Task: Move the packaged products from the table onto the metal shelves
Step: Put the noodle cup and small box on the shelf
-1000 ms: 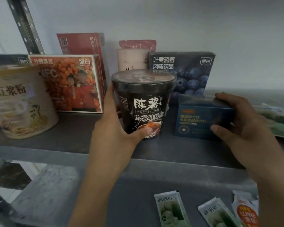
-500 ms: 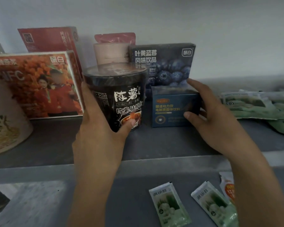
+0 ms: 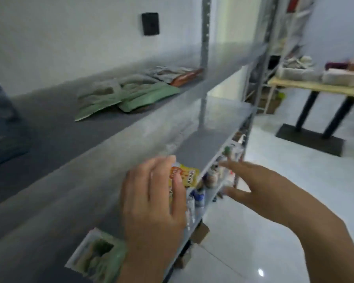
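Hovering at 6 o'clock, left hand (image 3: 151, 205) spreads relaxed fingers over an orange sachet (image 3: 187, 175) on the lower shelf (image 3: 110, 170); right hand (image 3: 264, 190), 4 o'clock, splayed, empty; green packets (image 3: 143, 99), 11 o'clock, on the upper shelf (image 3: 49, 127).

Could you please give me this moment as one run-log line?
left hand: open, over orange sachet on lower shelf | right hand: open, beyond shelf front | green pouches: lying on upper shelf

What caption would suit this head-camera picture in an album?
Open left hand over an orange sachet on a metal shelf, open right hand past its edge, green pouches on the shelf above.
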`<state>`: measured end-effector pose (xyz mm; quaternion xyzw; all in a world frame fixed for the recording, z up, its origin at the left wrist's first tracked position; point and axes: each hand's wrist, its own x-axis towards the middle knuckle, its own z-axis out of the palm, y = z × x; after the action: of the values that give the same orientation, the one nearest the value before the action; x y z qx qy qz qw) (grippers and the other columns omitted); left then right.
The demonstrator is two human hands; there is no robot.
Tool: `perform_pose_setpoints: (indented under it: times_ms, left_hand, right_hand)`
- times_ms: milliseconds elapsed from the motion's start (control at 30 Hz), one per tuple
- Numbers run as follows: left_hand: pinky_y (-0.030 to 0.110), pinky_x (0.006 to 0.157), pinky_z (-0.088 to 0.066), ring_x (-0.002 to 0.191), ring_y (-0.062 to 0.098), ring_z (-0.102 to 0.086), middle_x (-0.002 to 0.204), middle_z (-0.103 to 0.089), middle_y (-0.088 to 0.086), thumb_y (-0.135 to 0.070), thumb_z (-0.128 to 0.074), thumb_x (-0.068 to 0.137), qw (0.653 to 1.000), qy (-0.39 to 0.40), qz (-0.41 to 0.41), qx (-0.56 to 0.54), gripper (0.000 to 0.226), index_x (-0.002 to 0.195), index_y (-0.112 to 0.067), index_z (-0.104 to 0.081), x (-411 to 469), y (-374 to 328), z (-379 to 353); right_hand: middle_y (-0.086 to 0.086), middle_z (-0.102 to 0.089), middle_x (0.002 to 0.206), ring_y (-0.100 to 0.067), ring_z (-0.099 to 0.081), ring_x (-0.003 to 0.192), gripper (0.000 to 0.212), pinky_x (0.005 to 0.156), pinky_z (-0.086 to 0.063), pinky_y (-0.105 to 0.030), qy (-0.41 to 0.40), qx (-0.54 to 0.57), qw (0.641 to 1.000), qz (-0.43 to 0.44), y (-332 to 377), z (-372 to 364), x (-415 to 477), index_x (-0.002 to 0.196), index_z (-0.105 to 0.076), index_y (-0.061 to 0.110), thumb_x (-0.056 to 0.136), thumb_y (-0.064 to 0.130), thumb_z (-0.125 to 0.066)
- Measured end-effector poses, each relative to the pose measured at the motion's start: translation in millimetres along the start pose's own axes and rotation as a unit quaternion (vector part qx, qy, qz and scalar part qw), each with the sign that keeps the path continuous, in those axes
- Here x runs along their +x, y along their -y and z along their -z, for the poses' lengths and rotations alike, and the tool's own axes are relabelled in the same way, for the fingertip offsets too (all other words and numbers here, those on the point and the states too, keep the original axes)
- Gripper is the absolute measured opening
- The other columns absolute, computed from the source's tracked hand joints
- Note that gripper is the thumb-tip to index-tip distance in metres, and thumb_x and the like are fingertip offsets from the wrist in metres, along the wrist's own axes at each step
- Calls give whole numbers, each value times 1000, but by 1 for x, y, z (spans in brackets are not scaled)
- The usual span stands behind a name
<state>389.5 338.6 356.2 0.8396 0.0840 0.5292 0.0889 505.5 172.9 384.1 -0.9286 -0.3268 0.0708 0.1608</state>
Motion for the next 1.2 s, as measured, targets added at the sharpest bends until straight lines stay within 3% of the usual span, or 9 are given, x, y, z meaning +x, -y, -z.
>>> perform_pose_setpoints:
  times_ms: [100,233,333,433,533,600,867,967,1200]
  left_hand:
    - [36,77,-42,87,27,-56,96,-65,9,-25,-49,88,973,225,-35,-32,29,104,-9,-67,-23,-59,-71]
    - [38,58,-54,76,28,-65,88,-68,7,-26,-78,73,868,477,-117,-77,33,101,-13,-67,-74,-136,-119]
    - [39,73,-50,95,25,-61,110,-64,4,-34,-63,88,793,567,-199,-98,40,124,-19,-55,-117,-194,-132]
    - [35,73,-48,95,24,-62,113,-64,3,-35,-60,90,767,565,-253,-168,42,129,-20,-54,-151,-241,-140]
    - [25,88,-38,118,14,-48,135,-47,-7,-42,-35,101,715,578,-325,-221,48,147,-28,-29,-171,-276,-142]
    - [21,87,-36,118,11,-45,137,-43,-9,-43,-30,102,683,577,-371,-251,48,147,-31,-23,-180,-293,-146]
    - [22,87,-38,116,11,-47,135,-43,-10,-40,-36,100,531,584,-542,-289,50,147,-30,-20,-208,-341,-162]
    - [22,88,-38,118,12,-45,137,-42,-9,-39,-37,100,479,572,-591,-306,51,147,-29,-20,-223,-356,-164]
    - [26,93,-39,122,16,-44,137,-43,-6,-38,-41,99,384,537,-694,-289,54,148,-27,-21,-264,-388,-145]
  right_hand:
    - [11,-40,146,-11,-42,130,55,101,-37,-27,79,-10,979,-187,-77,-13,-61,146,-23,39,96,51,-43]
    - [11,-33,151,-14,-36,135,57,104,-35,-30,29,12,922,-386,-161,-42,-176,148,-22,35,97,50,-43]
    - [7,-32,152,-17,-37,135,60,103,-39,-33,3,17,858,-513,-200,-69,-266,149,-25,31,95,51,-45]
    - [4,-28,154,-19,-33,137,62,105,-38,-37,-16,27,798,-601,-216,-89,-337,148,-24,29,95,51,-45]
    - [0,-29,154,-20,-33,138,63,107,-37,-35,-63,55,737,-670,-209,-100,-388,148,-26,27,94,49,-49]
    - [-1,-38,149,-20,-40,132,62,103,-40,-35,-114,56,693,-709,-198,-111,-411,145,-33,26,91,49,-53]
    - [-3,-33,151,-24,-34,134,59,104,-35,-38,-258,109,470,-837,-132,-155,-435,147,-31,21,94,35,-53]
    - [-4,-44,142,-23,-44,124,60,95,-44,-40,-298,126,408,-854,-105,-177,-430,143,-37,22,89,40,-55]
    - [-2,-29,155,-21,-26,141,66,109,-30,-36,-333,172,255,-891,-43,-215,-426,150,-27,24,93,33,-58]
